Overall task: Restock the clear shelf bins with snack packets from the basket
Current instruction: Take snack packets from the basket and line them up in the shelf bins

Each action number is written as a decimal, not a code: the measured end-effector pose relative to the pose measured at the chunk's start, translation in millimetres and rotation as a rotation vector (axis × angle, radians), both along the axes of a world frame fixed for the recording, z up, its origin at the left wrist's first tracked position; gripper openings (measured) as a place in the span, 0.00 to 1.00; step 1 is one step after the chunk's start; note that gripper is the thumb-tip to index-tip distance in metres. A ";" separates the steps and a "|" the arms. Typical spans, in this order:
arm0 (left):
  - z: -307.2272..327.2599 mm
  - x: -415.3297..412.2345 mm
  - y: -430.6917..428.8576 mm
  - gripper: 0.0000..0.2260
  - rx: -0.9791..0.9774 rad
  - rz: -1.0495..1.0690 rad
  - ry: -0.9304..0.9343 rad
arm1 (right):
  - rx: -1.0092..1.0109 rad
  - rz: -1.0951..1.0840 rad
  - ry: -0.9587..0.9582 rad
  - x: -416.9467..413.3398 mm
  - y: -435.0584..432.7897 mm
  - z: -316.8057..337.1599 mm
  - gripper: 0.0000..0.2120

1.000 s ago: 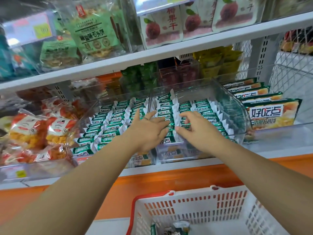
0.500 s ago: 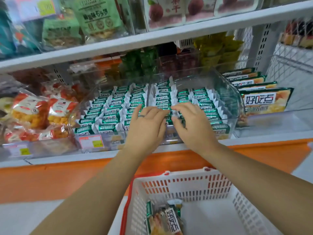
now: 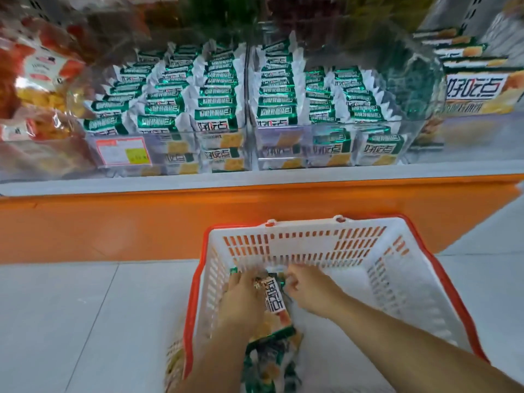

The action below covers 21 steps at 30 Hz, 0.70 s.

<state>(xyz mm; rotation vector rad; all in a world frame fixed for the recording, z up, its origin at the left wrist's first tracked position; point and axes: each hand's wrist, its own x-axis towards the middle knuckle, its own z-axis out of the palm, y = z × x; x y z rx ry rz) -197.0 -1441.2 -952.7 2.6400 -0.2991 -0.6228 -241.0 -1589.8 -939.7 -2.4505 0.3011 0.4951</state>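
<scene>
A white basket (image 3: pixel 402 282) with a red rim stands on the floor below the shelf. Both my hands are down inside it, at its left side. My left hand (image 3: pixel 243 302) lies on the pile of green-and-white snack packets (image 3: pixel 273 299), its fingers curled over their top end. My right hand (image 3: pixel 309 290) pinches the same packets from the right. More packets (image 3: pixel 269 361) lie under my left forearm. On the shelf, two clear bins stand side by side, the left bin (image 3: pixel 170 148) and the right bin (image 3: pixel 326 148), both filled with rows of the same green packets.
An orange shelf front (image 3: pixel 141 222) runs across below the bins. Red-and-yellow snack bags (image 3: pixel 37 89) lie left of the bins. Larger yellow boxed snacks (image 3: pixel 479 92) stand to the right. Pale floor tiles (image 3: pixel 85 321) stretch to the left of the basket.
Both hands have left the packets in the shelf bins and dropped into the basket, where they now hold packets. My view has tilted down toward the basket.
</scene>
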 end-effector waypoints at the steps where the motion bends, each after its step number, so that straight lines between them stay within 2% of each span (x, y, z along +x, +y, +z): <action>1: -14.0 0.4 3.9 0.21 0.024 0.055 0.119 | 0.025 -0.011 0.110 0.6 4.6 -16.9 0.07; 3: -36.3 -2.0 8.3 0.25 0.105 0.069 0.268 | 0.086 -0.056 0.275 0.6 12.7 -48.0 0.23; 4: -44.4 -4.6 8.7 0.27 0.143 0.049 0.300 | 0.125 -0.083 0.316 0.2 16.6 -62.6 0.26; 6: -52.5 -9.1 6.4 0.27 0.158 0.076 0.300 | 0.255 -0.125 0.334 2.1 25.2 -86.9 0.24; 9: -54.6 -12.5 1.6 0.26 0.139 0.129 0.268 | 0.398 -0.185 0.290 6.6 35.6 -93.2 0.14; 13: -47.1 -8.0 -1.6 0.26 0.124 0.144 0.205 | 0.388 -0.289 0.337 8.3 27.6 -79.0 0.10; 16: -27.2 -6.3 -2.9 0.22 0.059 0.265 0.283 | 0.353 -0.291 0.321 12.1 10.0 -52.3 0.15; 19: -3.0 -4.1 -5.8 0.24 -0.075 0.348 0.196 | 0.267 -0.177 0.229 15.3 -10.1 -6.8 0.22; 21: 16.7 0.3 -15.0 0.26 -0.173 0.322 0.129 | 0.180 -0.091 0.178 13.6 -23.9 32.7 0.25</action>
